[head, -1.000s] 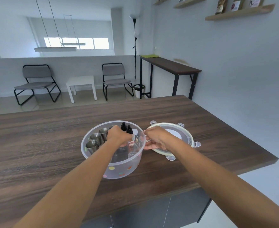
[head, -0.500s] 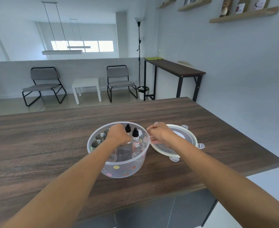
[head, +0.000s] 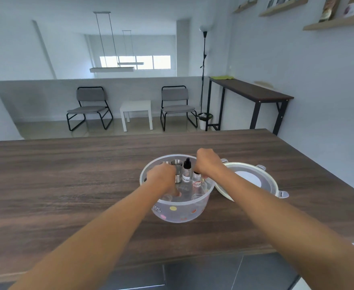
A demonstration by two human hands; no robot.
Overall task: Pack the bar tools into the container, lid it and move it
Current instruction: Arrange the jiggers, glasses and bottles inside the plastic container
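Fingers of both the left hand (head: 161,178) and the right hand (head: 208,163) reach down into the container (head: 178,212) among jiggers (head: 177,173) and bottles (head: 186,170), grip not discernible; packing appears underway, and the lid (head: 270,181), just right of them, should follow.

White lettering on the near wall of the clear container (head: 177,214), at about 7 o'clock, ends in "TS"; the rest is hidden. Labels on the dropper bottles (head: 186,171) are too small to read.
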